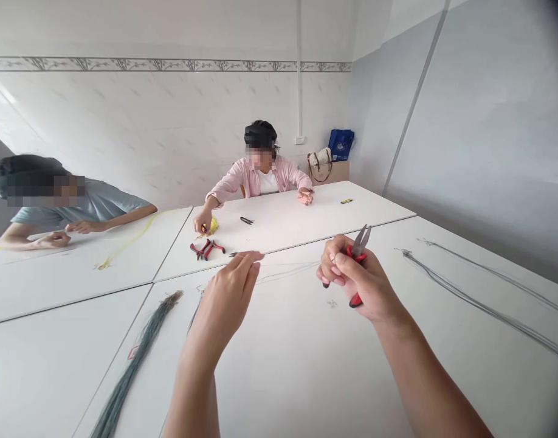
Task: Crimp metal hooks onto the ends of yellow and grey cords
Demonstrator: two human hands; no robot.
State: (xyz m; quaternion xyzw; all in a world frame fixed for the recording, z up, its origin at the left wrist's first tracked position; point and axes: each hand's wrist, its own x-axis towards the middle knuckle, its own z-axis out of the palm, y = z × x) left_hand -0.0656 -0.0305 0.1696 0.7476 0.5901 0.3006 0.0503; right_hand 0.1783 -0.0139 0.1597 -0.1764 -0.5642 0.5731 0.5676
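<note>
My right hand (354,274) is closed around red-handled pliers (361,240) whose jaws point up and stand slightly apart. A thin pale cord (290,272) runs leftward from its pinched thumb and finger. My left hand (231,286) is at the left, back upward, with its fingers stretched out to the right and the thumb alongside. The cord passes close behind that hand; whether they touch is hidden. Below my right hand, several tiny clear bits (332,303) lie on the white table (297,377).
A bundle of grey-green cords (144,347) lies at left, grey strands (479,295) at right. Across the table are red-handled pliers (207,249), dark thread snips (247,220) and a yellow cutter (346,201). A person in pink (242,176) sits opposite, another (101,204) at left with yellow strands (133,238).
</note>
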